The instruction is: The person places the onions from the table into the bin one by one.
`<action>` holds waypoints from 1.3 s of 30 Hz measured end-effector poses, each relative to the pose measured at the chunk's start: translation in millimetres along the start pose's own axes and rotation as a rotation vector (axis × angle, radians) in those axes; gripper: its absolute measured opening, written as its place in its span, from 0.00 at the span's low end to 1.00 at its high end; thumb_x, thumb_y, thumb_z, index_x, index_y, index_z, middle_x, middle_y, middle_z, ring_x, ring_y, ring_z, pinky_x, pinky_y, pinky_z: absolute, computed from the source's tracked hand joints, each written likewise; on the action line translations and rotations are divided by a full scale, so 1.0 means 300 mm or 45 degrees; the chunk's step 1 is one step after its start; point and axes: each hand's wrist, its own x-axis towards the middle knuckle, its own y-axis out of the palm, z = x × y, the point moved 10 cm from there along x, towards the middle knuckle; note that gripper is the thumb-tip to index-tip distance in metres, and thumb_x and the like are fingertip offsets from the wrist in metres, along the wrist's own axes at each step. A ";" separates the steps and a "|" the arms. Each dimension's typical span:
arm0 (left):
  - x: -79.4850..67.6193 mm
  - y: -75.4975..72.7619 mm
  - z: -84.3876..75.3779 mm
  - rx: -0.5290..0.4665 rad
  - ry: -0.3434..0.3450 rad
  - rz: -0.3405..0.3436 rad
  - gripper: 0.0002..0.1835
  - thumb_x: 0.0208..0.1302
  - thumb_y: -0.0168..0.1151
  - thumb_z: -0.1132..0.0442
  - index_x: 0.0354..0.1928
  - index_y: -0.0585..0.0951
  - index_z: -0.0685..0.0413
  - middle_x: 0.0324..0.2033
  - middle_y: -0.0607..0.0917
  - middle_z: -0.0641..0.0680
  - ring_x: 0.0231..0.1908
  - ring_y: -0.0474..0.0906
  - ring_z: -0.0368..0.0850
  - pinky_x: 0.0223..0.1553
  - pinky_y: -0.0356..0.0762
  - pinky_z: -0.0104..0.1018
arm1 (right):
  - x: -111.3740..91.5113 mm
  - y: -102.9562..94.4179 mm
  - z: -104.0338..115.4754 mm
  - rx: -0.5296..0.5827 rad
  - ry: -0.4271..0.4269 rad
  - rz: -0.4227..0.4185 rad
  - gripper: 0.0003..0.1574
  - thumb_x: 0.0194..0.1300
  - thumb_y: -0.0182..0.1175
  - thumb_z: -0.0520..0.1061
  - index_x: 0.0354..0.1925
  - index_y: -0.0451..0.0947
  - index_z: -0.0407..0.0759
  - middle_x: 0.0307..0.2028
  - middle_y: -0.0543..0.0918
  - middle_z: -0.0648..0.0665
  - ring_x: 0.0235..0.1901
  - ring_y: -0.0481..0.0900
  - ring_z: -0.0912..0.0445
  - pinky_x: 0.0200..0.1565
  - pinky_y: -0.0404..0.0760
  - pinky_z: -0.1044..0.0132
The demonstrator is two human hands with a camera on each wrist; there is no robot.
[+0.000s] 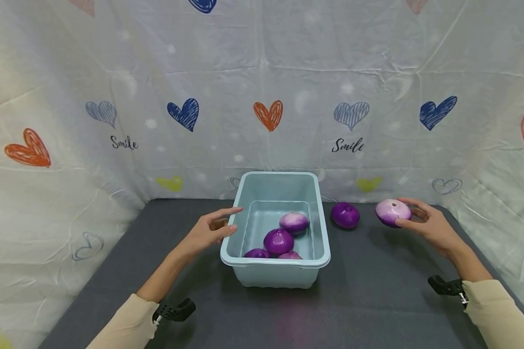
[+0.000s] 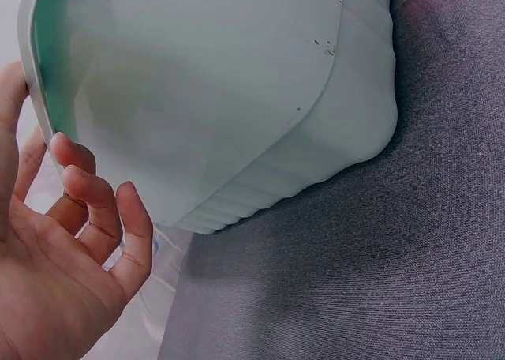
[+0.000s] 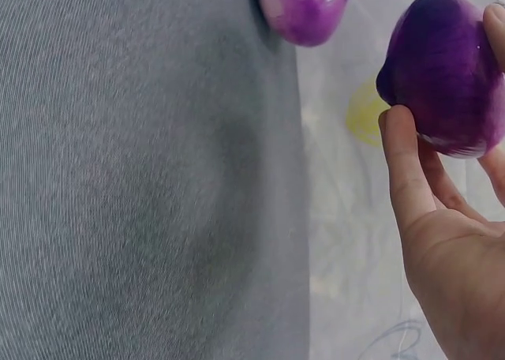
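My right hand (image 1: 434, 230) pinches a purple-and-white onion (image 1: 393, 212) between thumb and fingers, above the right side of the table. Its dark purple side (image 3: 442, 72) shows in the right wrist view. Another purple onion (image 1: 345, 215) lies on the table between the held one and a pale blue plastic basin (image 1: 276, 262). Inside the basin are several onions, among them a whole purple one (image 1: 278, 242); its front wall partly hides others. At the basin's left rim is my left hand (image 1: 207, 235), index finger and thumb extended to the edge, the other fingers loosely bent.
Dark grey cloth covers the table (image 1: 375, 300). Behind and beside it hangs a pale curtain (image 1: 305, 87) printed with hearts and "Smile". The basin stands mid-table near the curtain. Each wrist wears a black strap.
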 end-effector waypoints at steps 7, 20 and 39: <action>0.003 0.000 0.001 0.001 -0.003 0.006 0.27 0.74 0.63 0.59 0.73 0.73 0.47 0.27 0.76 0.55 0.30 0.70 0.58 0.33 0.74 0.42 | 0.002 0.033 0.044 0.106 -0.022 0.043 0.36 0.72 0.65 0.40 0.73 0.65 0.42 0.61 0.71 0.48 0.56 0.73 0.64 0.48 0.78 0.69; 0.009 -0.007 -0.003 0.000 -0.021 0.013 0.27 0.73 0.64 0.58 0.72 0.74 0.47 0.29 0.76 0.57 0.32 0.69 0.66 0.33 0.75 0.41 | 0.022 0.088 0.136 0.161 -0.057 0.091 0.37 0.72 0.65 0.40 0.74 0.63 0.42 0.68 0.64 0.39 0.59 0.72 0.59 0.50 0.78 0.69; 0.007 -0.009 0.008 -0.010 -0.052 0.009 0.26 0.73 0.65 0.58 0.71 0.75 0.47 0.29 0.76 0.58 0.31 0.71 0.61 0.34 0.75 0.42 | 0.051 0.149 0.231 0.185 -0.106 0.137 0.37 0.72 0.64 0.39 0.74 0.65 0.44 0.73 0.57 0.36 0.60 0.73 0.52 0.51 0.79 0.65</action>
